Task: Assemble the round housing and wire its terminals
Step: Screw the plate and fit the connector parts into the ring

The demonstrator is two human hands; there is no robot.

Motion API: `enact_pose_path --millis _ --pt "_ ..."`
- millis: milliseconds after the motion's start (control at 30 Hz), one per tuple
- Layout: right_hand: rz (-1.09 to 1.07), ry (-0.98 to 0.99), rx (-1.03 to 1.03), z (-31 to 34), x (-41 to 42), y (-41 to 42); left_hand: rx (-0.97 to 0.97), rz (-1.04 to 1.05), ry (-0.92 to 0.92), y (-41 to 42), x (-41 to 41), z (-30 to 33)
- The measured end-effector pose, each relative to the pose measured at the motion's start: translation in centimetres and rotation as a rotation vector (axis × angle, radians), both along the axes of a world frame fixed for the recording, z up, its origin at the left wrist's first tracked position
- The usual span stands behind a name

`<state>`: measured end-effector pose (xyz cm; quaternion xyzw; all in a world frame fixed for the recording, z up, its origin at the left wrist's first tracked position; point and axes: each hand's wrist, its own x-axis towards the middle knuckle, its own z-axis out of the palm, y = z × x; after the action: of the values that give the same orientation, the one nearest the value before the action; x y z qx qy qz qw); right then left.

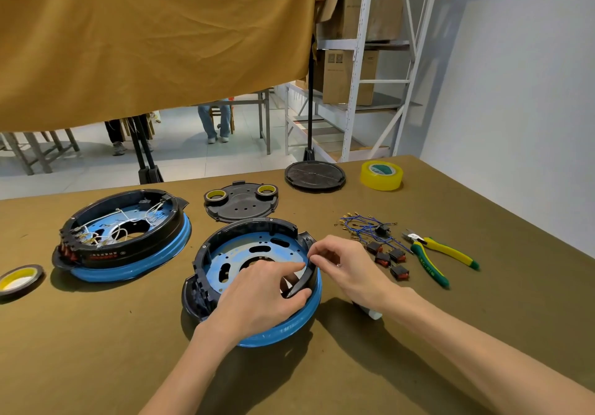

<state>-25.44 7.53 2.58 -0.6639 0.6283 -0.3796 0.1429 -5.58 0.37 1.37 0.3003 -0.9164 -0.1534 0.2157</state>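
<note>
Left hand (257, 298) grips the housing (254, 273) rim to steady it on the desk (96, 350) while right hand (341, 266) pinches the black ring's edge, probably seating it.

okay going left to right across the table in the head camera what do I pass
Tape roll → wired housing → open housing under both hands → switches → pliers.

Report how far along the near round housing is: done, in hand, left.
Done: the near housing has its black ring seated on the blue base, and the far housing already carries white wires. In hand: both hands, left and right, work at the ring's right rim; what the fingers pinch is unclear. Left: the blue wires and red switches lie unfitted beside the pliers.
</note>
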Motion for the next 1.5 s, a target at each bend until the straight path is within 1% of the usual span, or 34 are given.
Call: enact_pose_path --millis 67,133,200,333,433,500,567,700,767,867,1033,1167,1300,1333,1433,1500 --pt "-0.016 -0.04 -0.024 -0.4 0.1 -0.1 0.002 0.003 -0.001 0.0 0.0 0.0" --pt "-0.046 -0.12 -0.006 -0.5 0.0 -0.3 0.012 -0.001 0.001 -0.1 0.0 -0.1" --pt "-0.049 -0.152 0.013 -0.7 0.0 -0.4 0.012 -0.002 0.003 -0.1 0.1 -0.1" --pt "-0.035 -0.18 0.04 -0.8 -0.2 -0.4 0.006 -0.002 0.017 -0.1 0.0 -0.2" --pt "-0.036 -0.133 0.062 -0.5 -0.1 -0.4 0.004 -0.009 0.015 -0.2 0.0 -0.3" --pt "-0.037 -0.136 0.079 -0.3 -0.2 -0.5 0.005 -0.01 0.015 -0.3 0.0 -0.3" --pt "-0.047 -0.241 0.135 0.0 -0.3 -0.6 0.007 -0.012 0.014 -0.3 0.0 -0.5" --pt "-0.192 -0.649 0.379 0.8 -0.3 -1.5 -0.001 -0.009 0.005 -0.4 0.0 -0.6" --pt "-0.268 -0.725 0.484 1.0 0.0 -2.0 -0.006 -0.006 0.004 -0.3 0.0 -0.6" --pt "-0.33 -0.725 0.518 1.1 0.5 -2.8 -0.018 -0.002 0.0 -0.3 -0.1 -0.7" --pt "-0.352 -0.73 0.601 1.8 0.5 -3.1 -0.027 -0.012 0.005 -0.2 -0.1 -0.7" --pt "-0.363 -0.828 0.663 2.0 0.6 -2.8 -0.029 -0.04 -0.004 -0.4 -0.2 -0.7" --pt "-0.266 -0.993 0.695 2.1 0.2 -2.2 -0.049 -0.011 0.02 -0.3 0.1 -0.8" --pt "-0.251 -1.007 0.693 2.0 0.0 -2.0 -0.048 -0.009 0.023 -0.2 0.1 -0.8" --pt "-0.259 -0.9 0.678 1.6 0.0 -1.8 -0.025 -0.018 0.007 -0.2 -0.1 -0.6" --pt "-0.289 -0.88 0.653 1.6 0.4 -2.3 -0.035 -0.027 -0.009 -0.1 -0.1 -0.3"
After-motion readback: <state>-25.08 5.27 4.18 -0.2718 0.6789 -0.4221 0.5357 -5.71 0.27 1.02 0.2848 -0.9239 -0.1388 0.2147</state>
